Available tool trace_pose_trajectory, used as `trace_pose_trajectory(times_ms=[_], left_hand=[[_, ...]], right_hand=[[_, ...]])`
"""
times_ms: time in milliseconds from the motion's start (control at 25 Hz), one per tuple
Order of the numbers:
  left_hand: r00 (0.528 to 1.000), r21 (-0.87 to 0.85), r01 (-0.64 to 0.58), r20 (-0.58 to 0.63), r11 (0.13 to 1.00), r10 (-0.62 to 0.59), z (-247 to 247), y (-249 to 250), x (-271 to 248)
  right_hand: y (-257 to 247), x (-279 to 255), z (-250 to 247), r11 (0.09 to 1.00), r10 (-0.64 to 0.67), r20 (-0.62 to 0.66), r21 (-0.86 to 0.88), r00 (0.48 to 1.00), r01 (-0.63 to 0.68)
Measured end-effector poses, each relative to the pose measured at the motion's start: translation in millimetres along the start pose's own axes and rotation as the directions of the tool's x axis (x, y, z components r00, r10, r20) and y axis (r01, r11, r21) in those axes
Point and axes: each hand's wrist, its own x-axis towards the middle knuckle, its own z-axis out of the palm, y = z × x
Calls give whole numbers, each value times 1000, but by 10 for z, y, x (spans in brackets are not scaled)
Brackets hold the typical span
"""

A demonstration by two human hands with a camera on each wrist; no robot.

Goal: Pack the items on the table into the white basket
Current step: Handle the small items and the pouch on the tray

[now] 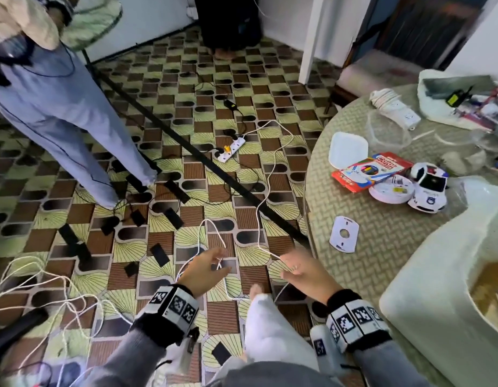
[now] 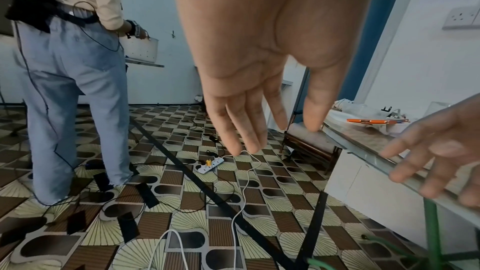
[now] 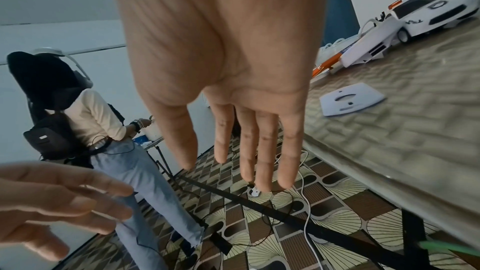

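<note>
Both hands hang over the floor beside the table, the left hand and the right hand with straight fingers, holding nothing. The toy car, the pencil box and the white plate lie on the table, and the basket stands at its right side.

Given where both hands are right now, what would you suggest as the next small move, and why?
Probably swing the right hand right to the flat white plate near the table edge. Both hands hang open over the floor, left hand included, holding nothing, and the plate looks like the nearest unpacked item.
</note>
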Motion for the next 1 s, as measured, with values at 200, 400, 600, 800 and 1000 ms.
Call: trace_pose_trajectory(times_ms=[200,400,600,800,1000], left_hand=[[997,77,-57,59,995,52,-272,267,713],[989,89,-110,114,990,100,-584,642,1425],[970,100,-166,195,981,145,-979,1275,2451],[939,126,-236,284,964,193,-1189,1710,3284],[891,107,-309,381,945,248,-1354,2034,4052]], right_hand=[[-125,756,-296,996,40,10,80,999,-40],[-275,1435,-692,980,91,-17,182,996,-86],[-402,2201,-1337,952,147,-115,285,982,-109],[-403,2626,-1792,930,212,-218,346,953,-128],[-312,2966,-2096,899,316,-352,409,881,-159]])
